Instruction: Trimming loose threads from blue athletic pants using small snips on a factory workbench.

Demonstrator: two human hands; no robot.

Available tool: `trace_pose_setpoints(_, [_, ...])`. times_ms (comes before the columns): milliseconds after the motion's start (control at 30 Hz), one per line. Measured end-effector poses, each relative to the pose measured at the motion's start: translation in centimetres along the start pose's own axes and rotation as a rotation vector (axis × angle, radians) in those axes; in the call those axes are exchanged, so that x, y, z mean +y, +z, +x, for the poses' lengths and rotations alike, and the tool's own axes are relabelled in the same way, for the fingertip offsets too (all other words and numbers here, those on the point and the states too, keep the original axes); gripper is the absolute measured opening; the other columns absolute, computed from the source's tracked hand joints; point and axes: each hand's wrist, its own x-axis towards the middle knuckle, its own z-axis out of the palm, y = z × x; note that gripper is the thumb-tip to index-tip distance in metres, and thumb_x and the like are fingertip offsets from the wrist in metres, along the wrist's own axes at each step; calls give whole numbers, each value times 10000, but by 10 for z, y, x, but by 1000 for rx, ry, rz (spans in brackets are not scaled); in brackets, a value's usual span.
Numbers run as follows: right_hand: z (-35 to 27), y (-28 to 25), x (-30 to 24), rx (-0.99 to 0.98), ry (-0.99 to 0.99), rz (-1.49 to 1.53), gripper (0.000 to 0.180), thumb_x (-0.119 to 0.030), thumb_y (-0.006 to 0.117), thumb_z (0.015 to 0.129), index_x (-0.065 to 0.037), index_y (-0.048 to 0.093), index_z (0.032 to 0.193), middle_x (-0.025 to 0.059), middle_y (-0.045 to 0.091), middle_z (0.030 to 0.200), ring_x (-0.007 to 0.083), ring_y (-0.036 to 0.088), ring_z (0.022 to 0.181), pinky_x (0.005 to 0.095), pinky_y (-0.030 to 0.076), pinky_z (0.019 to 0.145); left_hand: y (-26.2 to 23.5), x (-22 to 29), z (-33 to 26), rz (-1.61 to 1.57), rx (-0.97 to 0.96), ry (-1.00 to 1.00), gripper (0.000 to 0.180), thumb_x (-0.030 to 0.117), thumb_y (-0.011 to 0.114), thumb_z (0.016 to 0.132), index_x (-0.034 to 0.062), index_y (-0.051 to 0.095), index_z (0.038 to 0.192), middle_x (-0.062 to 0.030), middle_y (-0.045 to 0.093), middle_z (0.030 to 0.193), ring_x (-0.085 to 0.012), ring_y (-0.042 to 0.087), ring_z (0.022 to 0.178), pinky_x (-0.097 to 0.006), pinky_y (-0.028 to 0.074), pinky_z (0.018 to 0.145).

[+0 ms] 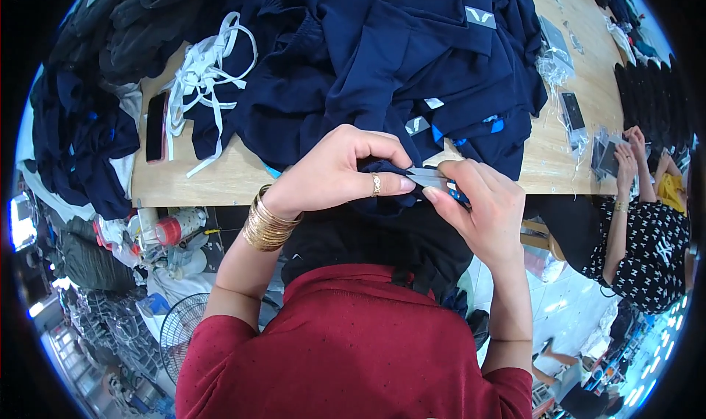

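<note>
My left hand (337,167), with gold bangles and a ring, pinches a bit of navy cloth (390,187) between thumb and fingers at the table's front edge. In my right hand (484,204) is a pair of thread snips (426,177) with bright metal blades and what looks like a blue handle. The blades point left and meet the cloth by my left thumb; whether they are closed on a thread cannot be made out. Beyond both hands lies a heap of navy garments (353,73), some with small grey tags (480,17).
White drawstrings (206,70) and a phone (157,127) lie left on the wooden table (581,162). Dark garments (81,132) pile at far left. Small plastic packets (572,112) lie right, where another person's hands (626,158) work. A fan (184,327) stands lower left.
</note>
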Motion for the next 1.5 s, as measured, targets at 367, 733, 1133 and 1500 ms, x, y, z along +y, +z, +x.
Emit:
trace_pose_setpoints(367, [2,4,0,10,-58,-15,231,-270,688,739,-91,567,819,25,510,625,180,530,548,298,405,484,1,-2,0,49,-21,32,122,40,674,732,-26,631,826,-4,523,686,-74,453,651,-218,342,595])
trace_pose_setpoints(733, [1,4,-2,23,-7,-15,198,-233,686,744,-86,571,810,24,526,635,189,538,553,300,407,483,2,2,-1,66,-18,10,115,55,672,744,-24,624,812,-6,526,692,-75,457,645,-225,344,586])
trace_pose_setpoints(1133, [-2,8,1,53,346,474,396,-213,726,724,-53,562,1046,91,610,857,168,593,720,255,468,660,0,-3,2,90,-2,65,124,79,656,769,-2,652,863,-42,596,760,-105,545,707,-229,415,651])
trace_pose_setpoints(1500, [-19,18,13,197,177,502,189,-106,667,696,-53,543,828,70,556,917,256,576,825,320,459,681,12,17,-10,195,147,61,197,129,622,792,6,616,946,1,523,740,-86,469,686,-200,372,635])
